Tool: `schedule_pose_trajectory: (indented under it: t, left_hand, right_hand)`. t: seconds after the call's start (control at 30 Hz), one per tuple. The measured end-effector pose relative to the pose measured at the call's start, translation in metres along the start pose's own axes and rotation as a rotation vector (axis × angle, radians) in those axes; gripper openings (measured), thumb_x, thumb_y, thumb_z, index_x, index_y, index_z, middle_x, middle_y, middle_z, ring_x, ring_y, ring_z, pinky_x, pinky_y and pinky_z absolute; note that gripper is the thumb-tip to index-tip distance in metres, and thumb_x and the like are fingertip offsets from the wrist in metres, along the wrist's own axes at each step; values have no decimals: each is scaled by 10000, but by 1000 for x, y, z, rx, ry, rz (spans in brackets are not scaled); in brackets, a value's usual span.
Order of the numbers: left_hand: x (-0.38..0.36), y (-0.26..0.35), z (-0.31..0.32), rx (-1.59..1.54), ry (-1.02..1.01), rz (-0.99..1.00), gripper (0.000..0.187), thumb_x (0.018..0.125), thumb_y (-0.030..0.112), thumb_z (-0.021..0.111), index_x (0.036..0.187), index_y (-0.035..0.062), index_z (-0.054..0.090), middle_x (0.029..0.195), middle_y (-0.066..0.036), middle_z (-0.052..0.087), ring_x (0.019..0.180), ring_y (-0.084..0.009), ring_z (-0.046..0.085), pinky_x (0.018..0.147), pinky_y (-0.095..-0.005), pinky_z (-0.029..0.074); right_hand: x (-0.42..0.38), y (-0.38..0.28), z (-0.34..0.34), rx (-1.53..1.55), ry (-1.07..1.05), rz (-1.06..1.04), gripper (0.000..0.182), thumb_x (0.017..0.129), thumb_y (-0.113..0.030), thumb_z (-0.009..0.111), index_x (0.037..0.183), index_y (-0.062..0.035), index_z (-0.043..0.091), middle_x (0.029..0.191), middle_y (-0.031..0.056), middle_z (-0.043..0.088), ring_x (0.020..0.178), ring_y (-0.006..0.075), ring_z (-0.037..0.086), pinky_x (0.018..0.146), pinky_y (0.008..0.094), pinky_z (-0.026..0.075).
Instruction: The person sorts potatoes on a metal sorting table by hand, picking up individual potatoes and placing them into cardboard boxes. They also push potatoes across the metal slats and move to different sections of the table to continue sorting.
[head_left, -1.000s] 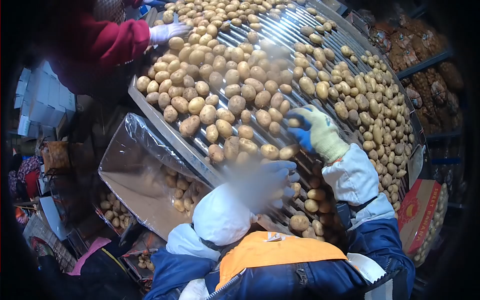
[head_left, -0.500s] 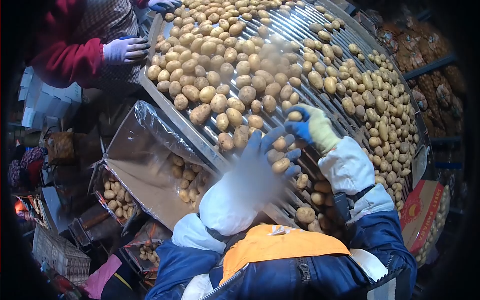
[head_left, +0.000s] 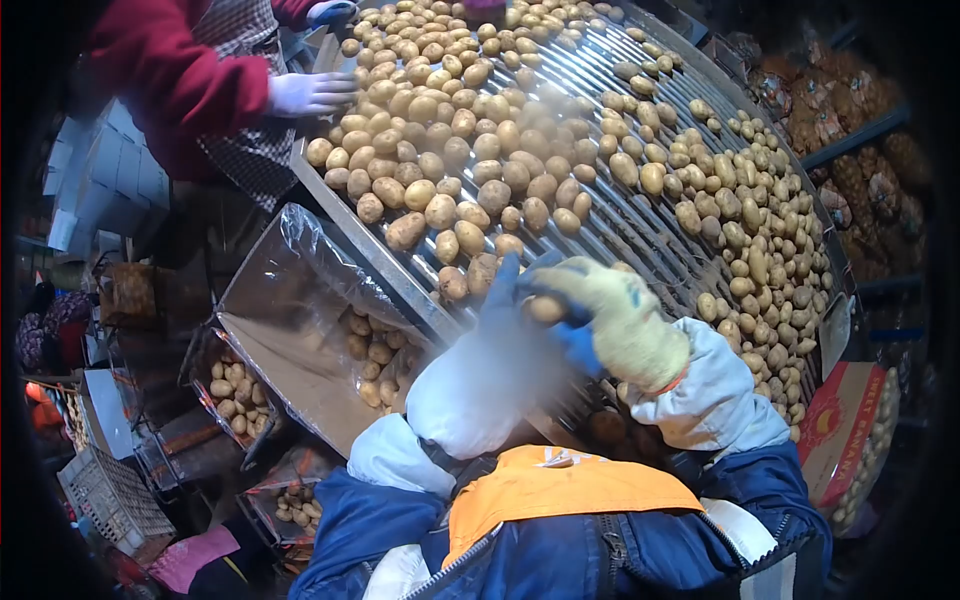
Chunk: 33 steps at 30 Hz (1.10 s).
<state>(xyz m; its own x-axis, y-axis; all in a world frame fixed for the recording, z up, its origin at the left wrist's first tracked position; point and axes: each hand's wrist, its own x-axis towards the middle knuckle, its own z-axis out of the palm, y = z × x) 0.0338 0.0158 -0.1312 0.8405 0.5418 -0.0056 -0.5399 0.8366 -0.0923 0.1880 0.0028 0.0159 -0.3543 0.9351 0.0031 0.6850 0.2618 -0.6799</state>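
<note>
My left hand [head_left: 510,310], in a blue glove, is over the near left edge of the rollers, its palm side partly blurred by a smudge. My right hand [head_left: 622,325], in a cream and blue glove, crosses over its fingers. A potato [head_left: 545,309] shows between the two hands, with the right fingers curled around it and the left fingers right behind. Several loose potatoes [head_left: 470,238] lie on the metal roller table [head_left: 640,225] just beyond my hands. My right palm hides whatever else is in my left hand.
Across the table's left side, a person's gloved hand [head_left: 312,94] reaches over the potatoes. A lined cardboard box [head_left: 290,335] with potatoes stands below the left rail. A red banana carton [head_left: 842,425] is at the right, a plastic crate [head_left: 115,500] at the lower left.
My right hand has moved left and down with its potato, over my left hand, covering the potatoes seen there. The other person's hand has moved right, onto the potatoes.
</note>
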Motion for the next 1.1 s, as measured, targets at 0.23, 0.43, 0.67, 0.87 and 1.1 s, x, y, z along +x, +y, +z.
schedule_pose_trajectory:
  t: [0.23,0.43,0.67,0.87,1.1]
  left_hand:
    - [-11,-14,63,-108,395,250,410,1060,498,495,1289,192,643,1313,-128,647,1125,-362,654,790,-520,554]
    - [-19,-18,56,234,449,189,409,1040,427,557,1309,130,633,1233,-104,693,1059,-303,698,732,-432,590]
    - [-19,-36,75,388,488,250,393,1024,369,593,1289,82,636,1120,-85,736,974,-248,724,752,-397,600]
    - [-29,-29,15,238,501,200,459,1043,432,546,1310,72,639,1110,-78,730,940,-220,690,734,-355,565]
    - [-22,-28,11,282,342,126,509,1055,510,503,1306,93,651,1203,-70,712,962,-229,666,726,-352,546]
  right_hand:
    - [-14,14,-19,582,247,333,325,884,23,776,1199,-12,703,1030,52,725,950,105,677,851,264,585]
    - [-14,6,-13,635,85,462,368,897,-7,761,1253,4,671,1121,87,730,958,133,695,806,272,596]
    - [-33,-3,-14,291,25,182,441,886,43,761,1311,9,649,1102,123,747,973,140,705,835,280,602]
    - [-46,-1,-18,745,206,345,329,900,17,776,1214,14,678,1035,79,739,927,118,694,824,283,612]
    - [-56,2,-29,911,52,565,281,887,-56,815,1148,-17,716,906,-4,706,694,56,602,606,205,483]
